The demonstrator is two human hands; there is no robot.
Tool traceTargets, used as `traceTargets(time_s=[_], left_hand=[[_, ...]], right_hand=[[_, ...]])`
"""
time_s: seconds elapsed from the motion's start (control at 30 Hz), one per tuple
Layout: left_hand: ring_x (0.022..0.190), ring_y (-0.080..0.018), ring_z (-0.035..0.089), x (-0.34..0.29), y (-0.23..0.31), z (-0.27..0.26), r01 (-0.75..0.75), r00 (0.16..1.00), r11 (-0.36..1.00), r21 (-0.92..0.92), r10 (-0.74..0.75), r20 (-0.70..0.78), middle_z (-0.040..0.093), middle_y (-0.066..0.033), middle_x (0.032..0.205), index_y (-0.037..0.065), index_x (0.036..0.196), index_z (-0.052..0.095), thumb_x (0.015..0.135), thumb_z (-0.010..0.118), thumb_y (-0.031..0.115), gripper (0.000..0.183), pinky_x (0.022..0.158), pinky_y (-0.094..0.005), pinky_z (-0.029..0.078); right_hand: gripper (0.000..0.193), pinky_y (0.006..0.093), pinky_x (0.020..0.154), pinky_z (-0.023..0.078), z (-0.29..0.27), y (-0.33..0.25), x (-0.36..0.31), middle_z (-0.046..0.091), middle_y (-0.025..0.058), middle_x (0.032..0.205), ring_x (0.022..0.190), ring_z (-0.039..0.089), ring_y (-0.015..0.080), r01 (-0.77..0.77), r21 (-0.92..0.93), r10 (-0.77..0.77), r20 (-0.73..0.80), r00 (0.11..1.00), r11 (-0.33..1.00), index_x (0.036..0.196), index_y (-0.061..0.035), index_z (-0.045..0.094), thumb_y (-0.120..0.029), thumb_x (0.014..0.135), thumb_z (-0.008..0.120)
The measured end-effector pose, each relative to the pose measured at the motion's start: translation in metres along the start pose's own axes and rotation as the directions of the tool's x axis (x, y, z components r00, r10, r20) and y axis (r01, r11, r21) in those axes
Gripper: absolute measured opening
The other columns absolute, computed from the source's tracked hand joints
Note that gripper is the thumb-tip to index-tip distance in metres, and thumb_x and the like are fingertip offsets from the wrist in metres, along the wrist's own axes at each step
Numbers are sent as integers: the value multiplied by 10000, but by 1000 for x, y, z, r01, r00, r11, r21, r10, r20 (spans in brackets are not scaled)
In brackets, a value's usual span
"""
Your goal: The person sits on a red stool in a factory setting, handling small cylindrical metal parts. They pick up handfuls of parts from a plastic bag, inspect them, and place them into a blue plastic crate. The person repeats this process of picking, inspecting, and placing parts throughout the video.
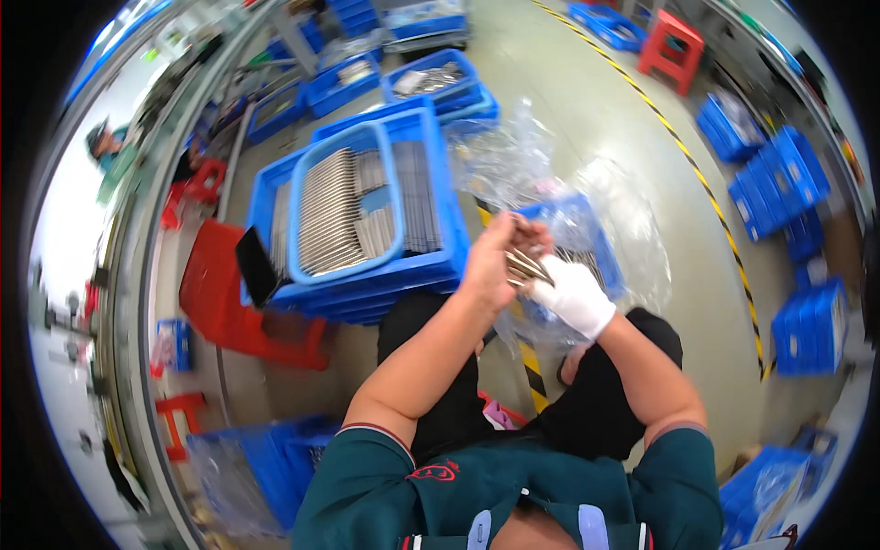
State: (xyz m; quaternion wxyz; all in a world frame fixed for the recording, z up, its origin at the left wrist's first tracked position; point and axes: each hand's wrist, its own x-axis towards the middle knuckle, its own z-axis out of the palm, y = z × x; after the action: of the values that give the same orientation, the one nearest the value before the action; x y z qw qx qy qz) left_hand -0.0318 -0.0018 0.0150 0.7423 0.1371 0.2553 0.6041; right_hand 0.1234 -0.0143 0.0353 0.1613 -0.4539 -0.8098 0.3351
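My bare left hand (492,261) curls its fingers round several slim, shiny metal pieces (524,268). From the other side my right hand (576,298), in a white glove, grips the same pieces, so both hands meet on them. Their exact kind is too small to tell. Below and beyond the hands stands a blue bin (600,240), lined with transparent plastic and holding more metal pieces. To the left, a light-blue basket (396,197) filled with tight rows of flat metal pieces rests on a large blue crate (446,206).
A dark flat screen-like object (255,266) leans at the crate's left corner, near a red plastic chair (220,289). Transparent plastic sheeting (632,229) spreads round the bin. More blue bins (779,174) line the right side. Yellow-black tape (683,137) crosses the floor.
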Motion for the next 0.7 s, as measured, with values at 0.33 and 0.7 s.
traceTargets(time_s=[0.33,0.7], left_hand=[[857,-111,558,-36,35,24,-138,934,519,844,-215,285,626,-44,926,40,947,596,984,426,332,340,760,-268,456],[550,-150,579,8,-11,-37,-163,978,662,732,8,210,593,-73,630,20,792,562,944,451,273,315,484,-301,445]], right_hand=[[177,286,672,472,11,-2,6,584,9,800,763,574,143,-335,580,90,408,908,743,977,-44,583,-120,828,639],[211,330,683,468,-52,-158,68,618,128,775,716,594,236,188,-51,-168,269,948,981,936,-23,579,-191,822,637]])
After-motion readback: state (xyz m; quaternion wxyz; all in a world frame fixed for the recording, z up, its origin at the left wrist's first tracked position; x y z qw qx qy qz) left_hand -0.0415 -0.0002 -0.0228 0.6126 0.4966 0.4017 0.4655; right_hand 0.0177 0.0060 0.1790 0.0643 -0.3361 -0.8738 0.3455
